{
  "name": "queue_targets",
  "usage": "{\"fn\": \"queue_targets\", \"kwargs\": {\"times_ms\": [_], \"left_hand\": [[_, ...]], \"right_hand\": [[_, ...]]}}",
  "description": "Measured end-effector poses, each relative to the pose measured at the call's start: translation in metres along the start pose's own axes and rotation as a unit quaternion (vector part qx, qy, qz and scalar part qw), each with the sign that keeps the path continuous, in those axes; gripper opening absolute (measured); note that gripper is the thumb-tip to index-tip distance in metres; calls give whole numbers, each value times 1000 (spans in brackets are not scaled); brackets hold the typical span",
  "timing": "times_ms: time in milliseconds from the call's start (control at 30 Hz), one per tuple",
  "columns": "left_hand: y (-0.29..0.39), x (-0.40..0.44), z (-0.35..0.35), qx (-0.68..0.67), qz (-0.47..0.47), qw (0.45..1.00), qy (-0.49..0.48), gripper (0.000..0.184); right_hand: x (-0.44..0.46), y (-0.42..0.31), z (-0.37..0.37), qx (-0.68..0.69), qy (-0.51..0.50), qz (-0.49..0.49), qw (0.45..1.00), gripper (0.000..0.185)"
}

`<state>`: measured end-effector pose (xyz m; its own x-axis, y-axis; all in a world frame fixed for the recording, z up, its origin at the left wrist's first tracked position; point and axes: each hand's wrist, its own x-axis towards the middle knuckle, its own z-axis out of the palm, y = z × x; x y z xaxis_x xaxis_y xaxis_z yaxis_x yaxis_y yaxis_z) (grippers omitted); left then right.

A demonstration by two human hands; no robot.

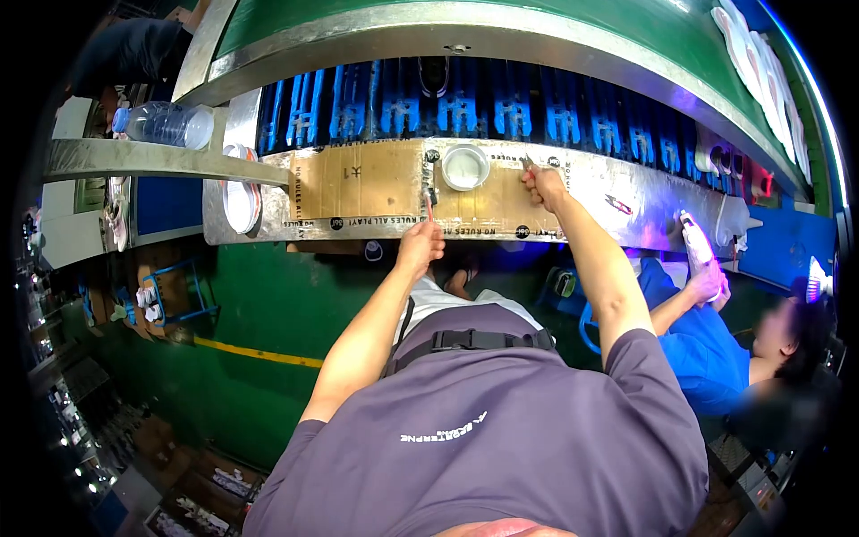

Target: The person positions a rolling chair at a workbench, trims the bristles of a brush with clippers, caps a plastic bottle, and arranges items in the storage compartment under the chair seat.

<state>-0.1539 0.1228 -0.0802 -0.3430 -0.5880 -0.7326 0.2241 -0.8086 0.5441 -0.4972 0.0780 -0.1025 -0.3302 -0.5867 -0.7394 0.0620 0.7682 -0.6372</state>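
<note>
My left hand (pixel 420 248) is closed around the thin reddish handle of a small brush (pixel 430 208), its dark head pointing away from me over the cardboard. My right hand (pixel 545 187) is closed on a small pointed metal tool (pixel 528 163), mostly covered by the fingers. Between the hands and a little farther off stands a round white tub (pixel 465 167) with whitish contents. Taped cardboard (pixel 358 183) with black print lies beneath them on the metal bench. To the right of my right hand lies a pair of red-handled thread snips (pixel 617 204).
A row of blue racks (pixel 456 112) runs along the bench's far side, below a green shelf (pixel 537 22). Left are a white container (pixel 240 190) and a plastic bottle (pixel 170 123). At right, a person in blue (pixel 693 349) holds a white shoe (pixel 696 242).
</note>
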Motion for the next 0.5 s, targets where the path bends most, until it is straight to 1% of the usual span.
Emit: {"fn": "queue_targets", "kwargs": {"times_ms": [67,100,200,233,333,433,500], "left_hand": [[-2,-5,25,-62,-2,998,-11,22],[-8,3,24,-57,0,998,-41,22],[-18,19,33,-106,9,994,-18,24],[-17,20,36,-100,7,995,-7,26],[-14,20,38,-100,3,995,-9,25],[-7,20,40,-77,-7,997,-9,26],[-7,21,37,-90,-11,996,-14,26]], "right_hand": [[-12,0,5,128,-19,105,986,42],[-7,3,3,174,-42,122,976,41],[-4,6,0,162,-29,132,978,39],[-6,6,-1,160,-15,124,979,38],[-19,13,-2,147,4,101,984,37],[-38,27,-10,141,-3,119,983,36],[-52,39,-18,117,8,116,986,37]]}}
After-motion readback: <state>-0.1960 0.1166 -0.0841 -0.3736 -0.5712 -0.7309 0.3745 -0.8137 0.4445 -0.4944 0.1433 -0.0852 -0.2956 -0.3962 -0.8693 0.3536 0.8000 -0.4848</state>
